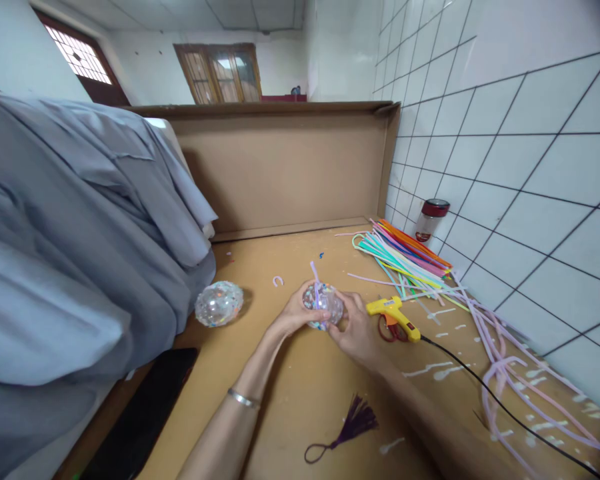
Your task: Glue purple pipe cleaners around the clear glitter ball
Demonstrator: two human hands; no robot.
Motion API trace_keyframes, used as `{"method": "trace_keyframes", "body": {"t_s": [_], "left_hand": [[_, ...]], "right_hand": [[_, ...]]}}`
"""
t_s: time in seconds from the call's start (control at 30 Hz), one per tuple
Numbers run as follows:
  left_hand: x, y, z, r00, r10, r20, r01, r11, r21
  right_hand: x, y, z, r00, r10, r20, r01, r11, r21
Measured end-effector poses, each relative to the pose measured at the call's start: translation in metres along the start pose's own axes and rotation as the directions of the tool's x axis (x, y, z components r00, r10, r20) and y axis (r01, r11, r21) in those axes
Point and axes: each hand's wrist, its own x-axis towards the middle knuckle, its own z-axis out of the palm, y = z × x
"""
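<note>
Between my two hands is a clear plastic ball [334, 308] with coloured bits around its edge, held just above or on the table. My left hand [300, 312] grips its left side, thumb across the front, with a lilac pipe cleaner [316, 280] standing up beside the thumb. My right hand [353, 330] closes around the ball's right side with thumb and fingers. Another clear ball [220, 304], likewise decorated, lies to the left. A purple tassel [353, 425] with a loop rests in front of my right forearm. Whether the pipe cleaner is fixed to the ball, I cannot tell.
To the right lie a yellow glue gun [394, 316] with a black cord, scissors [391, 330] partly under it, and a heap of coloured pipe cleaners [405, 260]. A red-lidded jar [431, 219] stands by the tiled wall. Grey cloth [80, 253] and a black phone-like slab [143, 413] are left.
</note>
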Motion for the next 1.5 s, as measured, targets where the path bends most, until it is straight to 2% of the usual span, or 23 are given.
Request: {"method": "trace_keyframes", "body": {"t_s": [0.23,0.37,0.57,0.77,0.87,0.97,1.1,1.23,1.37,1.5], "left_hand": [[-0.001,-0.005,0.009,0.997,0.043,-0.066,-0.037,0.996,0.086],[0.000,-0.008,0.013,0.986,0.077,-0.147,-0.043,0.975,0.220],[-0.002,-0.011,0.016,0.971,0.132,-0.199,-0.077,0.962,0.262],[0.000,-0.022,0.016,0.951,0.175,-0.254,-0.095,0.950,0.297],[0.001,-0.024,0.017,0.954,0.168,-0.249,-0.090,0.950,0.298],[0.001,-0.023,0.017,0.960,0.156,-0.232,-0.084,0.953,0.290],[-0.001,-0.022,0.017,0.960,0.147,-0.238,-0.079,0.958,0.275],[-0.002,-0.023,0.018,0.956,0.162,-0.246,-0.108,0.970,0.219],[0.001,-0.022,0.019,0.948,0.111,-0.298,-0.064,0.985,0.163],[0.002,-0.017,0.020,0.942,0.072,-0.329,-0.029,0.990,0.135]], "right_hand": [[-0.001,0.001,-0.003,0.999,-0.026,-0.037,0.026,1.000,-0.013],[-0.001,0.001,-0.002,0.999,-0.018,-0.043,0.016,0.999,-0.033],[-0.003,0.001,-0.001,0.997,-0.036,-0.068,0.033,0.998,-0.052],[-0.002,-0.001,-0.006,0.992,-0.040,-0.118,0.017,0.982,-0.189],[0.016,0.003,-0.025,0.984,0.005,-0.176,-0.055,0.957,-0.284],[0.052,0.015,-0.058,0.969,0.059,-0.239,-0.153,0.905,-0.397],[0.103,0.039,-0.115,0.952,0.145,-0.269,-0.279,0.771,-0.573],[0.127,0.067,-0.158,0.916,0.284,-0.284,-0.401,0.604,-0.689],[0.134,0.094,-0.180,0.867,0.421,-0.264,-0.459,0.472,-0.753],[0.138,0.112,-0.189,0.839,0.501,-0.213,-0.443,0.401,-0.802]]}}
